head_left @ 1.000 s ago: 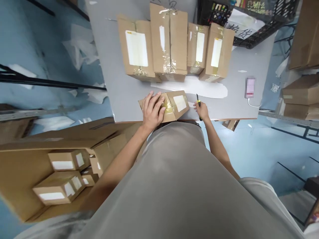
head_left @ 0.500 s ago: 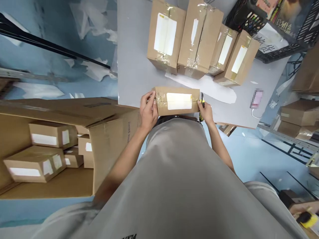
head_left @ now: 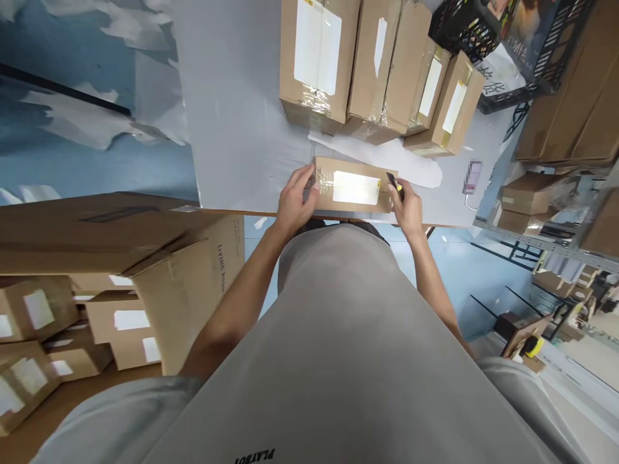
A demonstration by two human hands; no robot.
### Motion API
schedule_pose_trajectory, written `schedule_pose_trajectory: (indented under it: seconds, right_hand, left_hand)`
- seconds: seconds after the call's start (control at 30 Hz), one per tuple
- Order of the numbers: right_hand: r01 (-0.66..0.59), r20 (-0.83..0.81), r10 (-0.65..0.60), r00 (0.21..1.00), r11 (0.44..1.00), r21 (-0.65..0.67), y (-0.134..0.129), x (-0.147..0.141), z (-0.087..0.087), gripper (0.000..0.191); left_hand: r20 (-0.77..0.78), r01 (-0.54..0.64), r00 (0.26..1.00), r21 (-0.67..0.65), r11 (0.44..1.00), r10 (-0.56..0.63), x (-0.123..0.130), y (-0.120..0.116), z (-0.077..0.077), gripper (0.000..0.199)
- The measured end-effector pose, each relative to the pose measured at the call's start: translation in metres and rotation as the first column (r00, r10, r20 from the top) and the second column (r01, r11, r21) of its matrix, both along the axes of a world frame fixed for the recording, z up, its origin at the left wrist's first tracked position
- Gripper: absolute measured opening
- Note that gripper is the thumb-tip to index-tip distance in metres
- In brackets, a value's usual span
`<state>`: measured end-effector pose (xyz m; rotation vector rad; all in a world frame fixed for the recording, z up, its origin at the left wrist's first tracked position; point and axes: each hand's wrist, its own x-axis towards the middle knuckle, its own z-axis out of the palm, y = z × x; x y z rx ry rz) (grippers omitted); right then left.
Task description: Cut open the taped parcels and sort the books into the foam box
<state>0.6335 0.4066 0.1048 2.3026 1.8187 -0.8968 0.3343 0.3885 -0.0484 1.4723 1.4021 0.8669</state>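
A small taped cardboard box with a white label lies at the near edge of the grey table, directly in front of me. My left hand grips its left end, thumb and fingers against the cardboard. In my right hand is a black and yellow utility knife, held over the box's right end with its dark tip pointing away from me. The fingers curl around the knife, so most of its handle is hidden. Tape crosses the box at its left end.
Several taller taped boxes stand in a row across the table, beside a black plastic crate. White paper lies before them. A large open carton at left holds labelled boxes. Shelving stands at right.
The view has shifted. The knife, upright beside the box's right end before, is now tilted over that end in my right hand. My left hand still holds the left end.
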Motion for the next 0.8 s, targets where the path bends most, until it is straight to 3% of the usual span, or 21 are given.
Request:
schedule_pose_trajectory:
  seconds: [0.1,0.2,0.3,0.5,0.8]
  right_hand:
    - [-0.176,0.038,0.178,0.983,0.983,-0.047,0.004,-0.038,0.010,0.052]
    - [-0.395,0.055,0.407,0.912,0.906,-0.154,0.010,-0.073,0.014,0.046]
    - [-0.501,0.091,0.537,0.839,0.826,-0.258,0.018,-0.097,0.014,0.048]
    - [-0.578,0.146,0.644,0.751,0.748,-0.325,0.031,-0.118,0.009,0.052]
    - [-0.587,0.188,0.679,0.710,0.718,-0.375,0.044,-0.131,0.009,0.053]
  left_hand:
    - [0.018,0.077,0.997,-0.022,0.997,-0.077,-0.010,0.003,0.000,0.086]
    - [0.040,0.123,0.992,-0.026,0.992,-0.122,-0.016,0.006,0.000,0.097]
    - [0.063,0.159,0.986,-0.013,0.987,-0.157,-0.019,0.007,-0.001,0.096]
    - [0.093,0.195,0.977,0.001,0.981,-0.194,-0.020,0.007,-0.007,0.089]
    - [0.153,0.196,0.970,-0.027,0.980,-0.190,-0.018,0.011,-0.010,0.090]
